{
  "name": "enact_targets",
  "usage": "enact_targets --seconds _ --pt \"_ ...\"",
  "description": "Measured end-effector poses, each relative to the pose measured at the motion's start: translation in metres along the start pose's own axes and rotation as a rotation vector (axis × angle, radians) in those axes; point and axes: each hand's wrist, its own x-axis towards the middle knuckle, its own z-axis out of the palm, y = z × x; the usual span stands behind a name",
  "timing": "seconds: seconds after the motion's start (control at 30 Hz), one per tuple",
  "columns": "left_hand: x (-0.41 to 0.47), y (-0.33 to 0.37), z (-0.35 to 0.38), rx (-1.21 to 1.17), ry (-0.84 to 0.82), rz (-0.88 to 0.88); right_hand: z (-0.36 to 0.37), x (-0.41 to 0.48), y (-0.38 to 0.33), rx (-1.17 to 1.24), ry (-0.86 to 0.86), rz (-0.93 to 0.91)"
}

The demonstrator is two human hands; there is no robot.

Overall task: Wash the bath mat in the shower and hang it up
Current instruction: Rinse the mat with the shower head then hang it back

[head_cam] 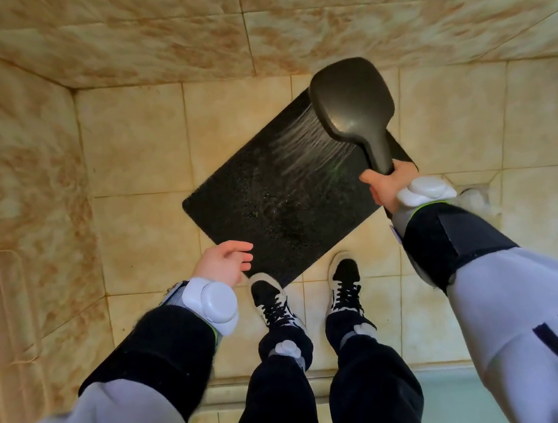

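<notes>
A black bath mat [270, 208] lies flat and skewed on the beige tiled shower floor [140, 150]. My right hand [386, 184] grips the handle of a black hand shower head [354, 107], held above the mat's right part. Water sprays from it down and left onto the mat. My left hand [226, 263] hovers with fingers spread just over the mat's near left corner, holding nothing. Whether it touches the mat I cannot tell. The mat's right edge is hidden behind the shower head and my right hand.
Marbled beige tile walls [24, 190] close in the shower on the left, back and right. My two feet in black-and-white sneakers [273, 298] stand at the mat's near edge. A raised tiled threshold [221, 394] runs behind my feet. A drain [475, 194] shows by my right wrist.
</notes>
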Motion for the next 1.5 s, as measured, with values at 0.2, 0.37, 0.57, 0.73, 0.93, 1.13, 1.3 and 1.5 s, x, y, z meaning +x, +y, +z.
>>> enact_targets --seconds 0.2,0.37,0.57,0.73,0.93,1.13,1.3,1.5 --pt "-0.009 0.003 -0.011 -0.021 0.039 -0.043 0.007 -0.003 0.008 -0.037 -0.155 0.077" --pt "-0.029 0.025 -0.023 -0.073 0.060 -0.060 0.010 -0.006 -0.017 0.056 -0.162 0.059" --pt "-0.054 0.067 -0.040 -0.114 0.112 -0.011 0.011 -0.016 -0.026 -0.091 -0.262 0.128" --pt "-0.057 0.087 -0.050 -0.127 0.118 0.065 0.012 -0.020 -0.022 -0.266 -0.271 0.130" --pt "-0.059 0.050 -0.065 -0.133 0.115 0.046 0.041 -0.037 -0.010 -0.351 -0.262 0.149" --pt "-0.064 -0.008 -0.104 -0.152 0.148 -0.015 0.087 -0.070 -0.023 -0.184 -0.282 0.084" --pt "-0.063 -0.036 -0.128 -0.190 0.150 -0.023 0.113 -0.081 -0.043 -0.165 -0.226 0.021" --pt "-0.057 -0.054 -0.132 -0.203 0.140 -0.005 0.115 -0.076 -0.039 -0.213 -0.089 0.022"
